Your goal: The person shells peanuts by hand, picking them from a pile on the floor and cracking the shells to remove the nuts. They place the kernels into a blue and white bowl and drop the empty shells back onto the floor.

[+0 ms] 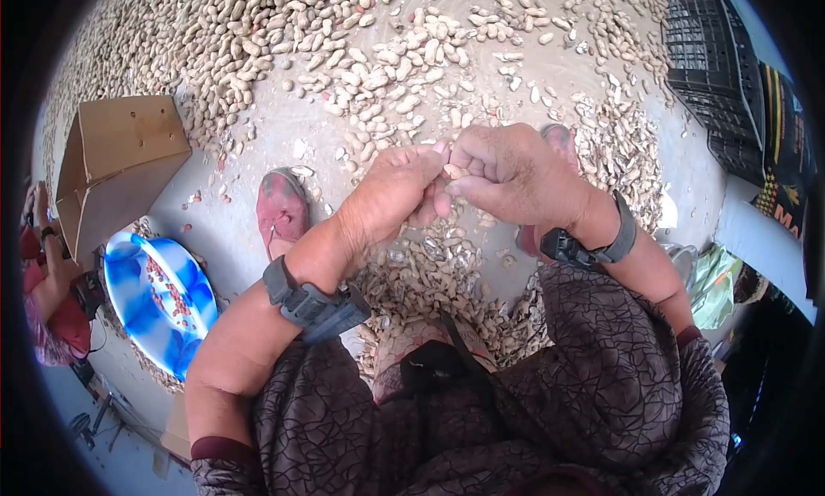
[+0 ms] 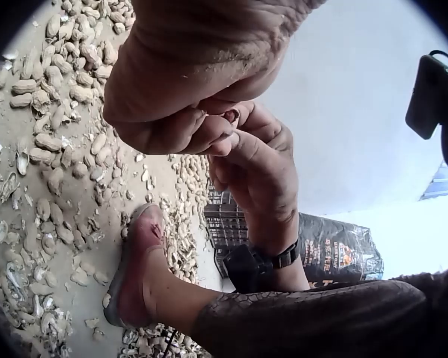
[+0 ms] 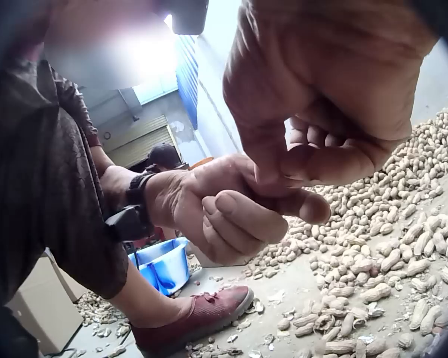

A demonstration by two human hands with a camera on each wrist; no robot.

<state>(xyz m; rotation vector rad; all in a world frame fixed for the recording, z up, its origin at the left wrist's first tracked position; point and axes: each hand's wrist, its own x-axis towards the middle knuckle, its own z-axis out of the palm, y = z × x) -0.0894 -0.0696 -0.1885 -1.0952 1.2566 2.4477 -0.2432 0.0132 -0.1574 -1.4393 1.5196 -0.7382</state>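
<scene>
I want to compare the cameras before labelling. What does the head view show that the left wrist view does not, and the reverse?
Only the head view shows the cardboard box, the blue bowl holding shelled nuts, and both wrist straps. Only the left wrist view shows the black printed sack behind the arm. Both show the left hand and right hand pinching one peanut together, a red shoe, the black crate and peanuts spread on the ground.
</scene>
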